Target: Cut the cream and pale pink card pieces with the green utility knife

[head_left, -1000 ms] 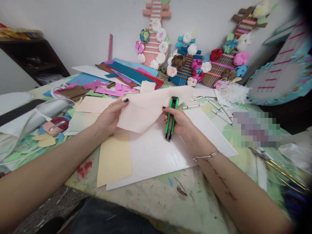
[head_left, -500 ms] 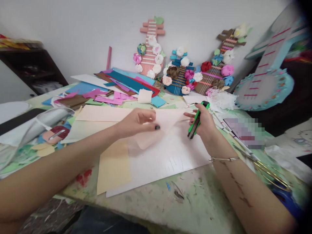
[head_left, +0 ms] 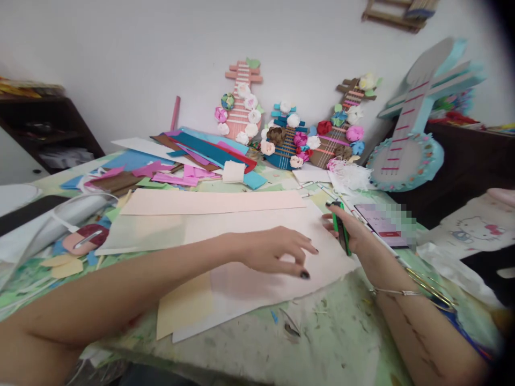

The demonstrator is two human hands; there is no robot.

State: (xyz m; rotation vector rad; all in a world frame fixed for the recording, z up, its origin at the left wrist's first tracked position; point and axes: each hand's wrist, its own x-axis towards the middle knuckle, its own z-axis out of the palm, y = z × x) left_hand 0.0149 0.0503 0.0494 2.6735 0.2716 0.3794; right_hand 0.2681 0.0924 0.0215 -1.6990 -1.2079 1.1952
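My left hand [head_left: 273, 252] hovers over a pale pink sheet of paper [head_left: 257, 228] that lies flat on the table, fingers spread and slightly curled, fingertips just touching it. My right hand [head_left: 348, 230] is closed round a green and black utility knife [head_left: 341, 228] at the sheet's right edge. The pink sheet lies on a white board [head_left: 201, 324] and a yellow sheet [head_left: 183, 311].
A phone [head_left: 382, 225] lies right of my right hand, with pens and gold scissors [head_left: 430, 287] near it. Coloured paper strips [head_left: 193, 153] pile at the back. Paper guitars with flowers [head_left: 241, 104] lean on the wall. A dark shelf [head_left: 52, 126] stands left.
The pink sheet, held up and folded before, now lies spread flat. My left hand let it go and moved right over it. My right hand with the knife shifted to the right edge.
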